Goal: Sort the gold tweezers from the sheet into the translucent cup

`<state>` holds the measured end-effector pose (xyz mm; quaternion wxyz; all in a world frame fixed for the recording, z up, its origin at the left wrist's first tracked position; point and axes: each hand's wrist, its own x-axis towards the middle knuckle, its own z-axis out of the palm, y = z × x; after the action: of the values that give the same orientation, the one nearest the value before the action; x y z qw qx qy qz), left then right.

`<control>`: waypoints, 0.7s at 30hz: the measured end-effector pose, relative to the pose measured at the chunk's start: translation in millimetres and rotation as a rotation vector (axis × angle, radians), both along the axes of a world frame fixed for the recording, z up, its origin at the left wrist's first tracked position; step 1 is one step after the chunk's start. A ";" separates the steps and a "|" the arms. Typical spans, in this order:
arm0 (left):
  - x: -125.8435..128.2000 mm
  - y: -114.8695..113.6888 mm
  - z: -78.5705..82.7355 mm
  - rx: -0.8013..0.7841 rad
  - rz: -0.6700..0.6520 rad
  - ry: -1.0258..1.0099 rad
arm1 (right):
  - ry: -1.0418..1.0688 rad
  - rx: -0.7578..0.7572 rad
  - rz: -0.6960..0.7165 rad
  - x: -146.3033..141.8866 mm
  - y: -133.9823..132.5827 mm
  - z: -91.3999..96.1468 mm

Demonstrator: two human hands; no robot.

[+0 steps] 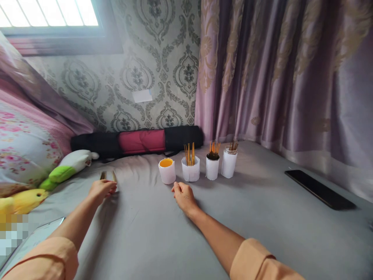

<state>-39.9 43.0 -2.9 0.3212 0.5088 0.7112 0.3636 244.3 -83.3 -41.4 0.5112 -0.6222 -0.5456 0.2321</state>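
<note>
On the left, my left hand (102, 189) is closed with its fingers pinched together. Thin sticks (114, 176) show just beyond its fingertips, some dark and one lighter; the hand hides their lower ends. My right hand (184, 197) is loosely curled on the grey sheet, with nothing visible in it. Right behind it stands a white-wrapped cup (167, 174) with an orange inside. Beside that are a wider white cup (191, 174) of tan sticks, a white cup (212, 170) with orange-tipped sticks in a dark filling, and a white-wrapped jar (229, 164) of brown sticks.
A black phone-like slab (319, 188) lies at the right. A black and red roll bag (141, 140) runs along the wall. Plush toys (62, 173) and a tablet-like device (39, 233) are at the left. Curtains (262, 70) hang at the right.
</note>
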 end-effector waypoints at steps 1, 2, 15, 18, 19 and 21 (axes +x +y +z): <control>2.5 -1.2 0.8 -0.017 0.006 -0.037 | -0.001 0.001 0.001 0.0 0.0 0.0; 4.8 -2.5 1.7 -0.031 0.012 -0.077 | -0.002 0.003 0.000 0.0 0.1 0.0; 15.1 -7.7 -2.4 -0.054 0.011 -0.573 | -0.006 0.002 -0.001 -0.3 -0.2 -0.5; 18.0 -5.8 -6.4 -0.074 0.021 -0.629 | -0.012 0.004 -0.002 -0.2 0.5 -1.2; 19.1 -5.6 -7.6 -0.079 0.023 -0.639 | -0.012 0.004 -0.002 -0.2 0.8 -1.5; 21.4 -6.1 -9.7 -0.088 0.025 -0.662 | -0.011 0.006 0.001 -0.2 1.0 -2.1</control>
<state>-18.5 36.9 -12.6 0.5520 0.3400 0.5894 0.4819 244.1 -82.2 -43.4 0.5101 -0.6216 -0.5493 0.2273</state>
